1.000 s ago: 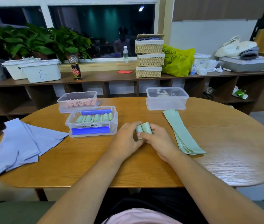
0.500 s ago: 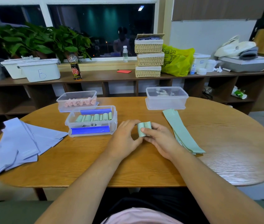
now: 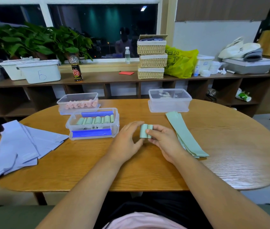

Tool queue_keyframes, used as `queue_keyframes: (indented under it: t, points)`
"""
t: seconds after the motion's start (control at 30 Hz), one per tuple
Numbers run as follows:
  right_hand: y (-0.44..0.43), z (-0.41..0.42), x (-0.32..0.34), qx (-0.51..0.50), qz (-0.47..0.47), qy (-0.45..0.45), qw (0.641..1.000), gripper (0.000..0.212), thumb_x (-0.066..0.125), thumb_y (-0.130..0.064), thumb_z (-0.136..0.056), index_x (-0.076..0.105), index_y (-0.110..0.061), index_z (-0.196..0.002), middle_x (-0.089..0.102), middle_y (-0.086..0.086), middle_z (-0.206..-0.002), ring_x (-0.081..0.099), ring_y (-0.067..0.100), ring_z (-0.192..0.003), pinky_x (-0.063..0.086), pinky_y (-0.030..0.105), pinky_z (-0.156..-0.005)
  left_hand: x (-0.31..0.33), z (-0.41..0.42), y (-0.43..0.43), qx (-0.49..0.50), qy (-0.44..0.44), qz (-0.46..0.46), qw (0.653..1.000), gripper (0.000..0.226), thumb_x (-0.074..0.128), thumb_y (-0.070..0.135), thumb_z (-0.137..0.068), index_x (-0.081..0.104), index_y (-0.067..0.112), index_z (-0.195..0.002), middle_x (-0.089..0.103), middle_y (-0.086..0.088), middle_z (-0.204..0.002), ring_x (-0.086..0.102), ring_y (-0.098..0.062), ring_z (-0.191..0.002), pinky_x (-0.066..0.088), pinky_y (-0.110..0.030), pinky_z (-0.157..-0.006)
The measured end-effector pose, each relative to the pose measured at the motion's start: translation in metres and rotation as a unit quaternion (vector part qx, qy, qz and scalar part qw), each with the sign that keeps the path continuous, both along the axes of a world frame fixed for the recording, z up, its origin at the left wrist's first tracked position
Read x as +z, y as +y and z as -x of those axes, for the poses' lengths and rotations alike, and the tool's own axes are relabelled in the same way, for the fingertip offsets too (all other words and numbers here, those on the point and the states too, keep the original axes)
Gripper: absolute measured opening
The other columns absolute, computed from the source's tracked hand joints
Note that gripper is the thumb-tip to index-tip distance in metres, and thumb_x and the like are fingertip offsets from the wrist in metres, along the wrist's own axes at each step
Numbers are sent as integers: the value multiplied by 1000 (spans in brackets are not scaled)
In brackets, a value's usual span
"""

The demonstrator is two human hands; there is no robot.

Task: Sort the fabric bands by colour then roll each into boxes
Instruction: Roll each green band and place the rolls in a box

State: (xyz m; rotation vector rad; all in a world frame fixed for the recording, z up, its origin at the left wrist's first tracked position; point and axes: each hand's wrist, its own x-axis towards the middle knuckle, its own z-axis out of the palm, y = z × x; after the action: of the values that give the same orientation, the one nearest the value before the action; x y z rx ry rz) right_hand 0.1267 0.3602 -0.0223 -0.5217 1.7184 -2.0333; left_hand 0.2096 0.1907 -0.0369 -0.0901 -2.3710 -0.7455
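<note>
Two hands grip one rolled green band (image 3: 145,130) at the centre of the table (image 3: 88,169): my left hand (image 3: 127,140) curls round it, my right hand (image 3: 164,141) pinches it. Its box (image 3: 91,133) sits at ten o'clock, flat green bands (image 3: 186,138) at three.

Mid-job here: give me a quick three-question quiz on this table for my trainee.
1. Fill in: the left hand and right hand together hold a green ____.
2. The flat green bands lie: A. left of the hands; B. right of the hands; C. in a box.
3. True or false: the box of pink rolls stands behind the box of green rolls.
Key: 1 roll; 2 B; 3 true.
</note>
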Motion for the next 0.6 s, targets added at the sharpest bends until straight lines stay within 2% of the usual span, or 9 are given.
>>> queue_keyframes:
  t: [0.17, 0.33, 0.47, 0.6]
  points:
    - [-2, -4, 3, 6, -2, -6, 1000, 24, 80, -19, -94, 78, -14, -117, 78, 12, -115, 71, 30, -118, 57, 45, -106, 2, -6, 0, -9, 10, 35, 999, 65, 76, 16, -91, 54, 25, -152, 57, 10, -149, 50, -6, -138, 43, -27, -116]
    - [-6, -11, 18, 21, -4, -25, 999, 27, 81, -18, -93, 77, -12, -119, 78, 12, -116, 74, 27, -115, 59, 41, -102, 8, -21, -12, 4, 51, 63, 997, 64, 76, 17, -92, 54, 21, -151, 58, 7, -147, 50, -9, -138, 38, -24, -118]
    - [-22, -18, 43, 33, -15, -11, 999, 30, 81, -19, -93, 75, -12, -121, 79, 8, -115, 76, 21, -108, 61, 34, -96, 13, -50, -52, 96, 86, 55, 990, 49, 75, 21, -95, 61, 20, -141, 63, 5, -139, 54, -12, -133, 42, -27, -114]
    - [-52, -29, 74, 70, -14, 13, 997, 34, 81, -19, -93, 71, -12, -125, 80, 7, -113, 77, 23, -109, 62, 37, -97, 16, -82, -116, 214, 71, 15, 974, 41, 71, 17, -96, 60, 22, -135, 63, 3, -135, 54, -14, -127, 45, -22, -99]
